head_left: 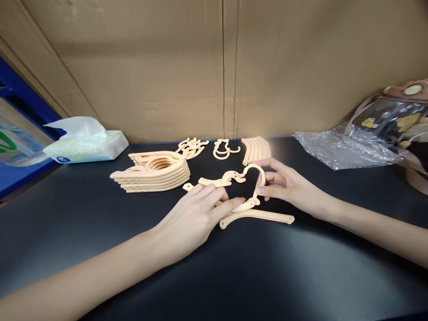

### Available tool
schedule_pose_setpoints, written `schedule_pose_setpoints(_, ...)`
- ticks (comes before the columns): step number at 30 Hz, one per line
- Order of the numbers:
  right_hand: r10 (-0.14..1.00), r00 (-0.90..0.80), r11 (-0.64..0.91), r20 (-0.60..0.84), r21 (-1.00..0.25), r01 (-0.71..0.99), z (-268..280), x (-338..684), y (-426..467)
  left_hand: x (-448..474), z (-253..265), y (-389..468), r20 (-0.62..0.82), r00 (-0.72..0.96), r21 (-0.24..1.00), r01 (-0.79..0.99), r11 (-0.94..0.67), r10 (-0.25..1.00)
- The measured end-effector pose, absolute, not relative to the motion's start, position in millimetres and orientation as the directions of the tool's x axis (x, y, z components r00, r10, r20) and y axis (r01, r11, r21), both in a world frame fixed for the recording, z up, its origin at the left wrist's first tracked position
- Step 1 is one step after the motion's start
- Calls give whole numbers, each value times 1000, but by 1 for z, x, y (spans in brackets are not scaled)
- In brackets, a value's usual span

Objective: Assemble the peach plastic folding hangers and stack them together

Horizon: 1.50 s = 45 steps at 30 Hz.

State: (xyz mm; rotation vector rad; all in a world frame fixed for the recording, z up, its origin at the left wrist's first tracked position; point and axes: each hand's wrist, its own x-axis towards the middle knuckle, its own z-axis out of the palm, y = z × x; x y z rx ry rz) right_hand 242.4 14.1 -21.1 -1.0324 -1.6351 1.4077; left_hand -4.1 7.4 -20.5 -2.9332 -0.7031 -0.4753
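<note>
Hanger hook, cream-coloured, one (264,176): centre of the black table (247,285), its lower end meeting the end of a curved arm piece (245,206); whether the two are fastened cannot be told. Right hand (284,187): closed on the hook, thumb on the near side, fingers behind. Left hand (197,211): closed over the curved arm piece, index finger extended along it, thumb hidden.

Loose arm piece, one (264,215): flat on the table, just on the near side of the held parts. Further cream parts (234,177): just beyond the left hand's fingers, lying close together; joined or separate, cannot tell.

Hanger stack, several layers (155,176): left of the hands. Pile of small parts (193,148): far side, behind the stack. Small group of hooks (221,149): far centre. Row of arm pieces, side by side (256,150): far, right of the hooks.

Tissue pack, one sheet raised (87,147): far left. Clear plastic wrapping, crumpled (351,145): far right, beside a transparent bag with brown trim (397,111). Cardboard wall (150,76): behind all.
</note>
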Motion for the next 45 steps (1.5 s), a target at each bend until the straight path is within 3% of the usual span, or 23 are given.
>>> schedule_pose_setpoints(15,931,-364,49,-6,-988,143,-13,239,12,-5,-23,7,303,815,104,487,-867,494)
schedule_pose_setpoints(45,931,-362,-17,-49,-996,93,-15,242,15,-7,-23,9,364,781,146,490,-859,507)
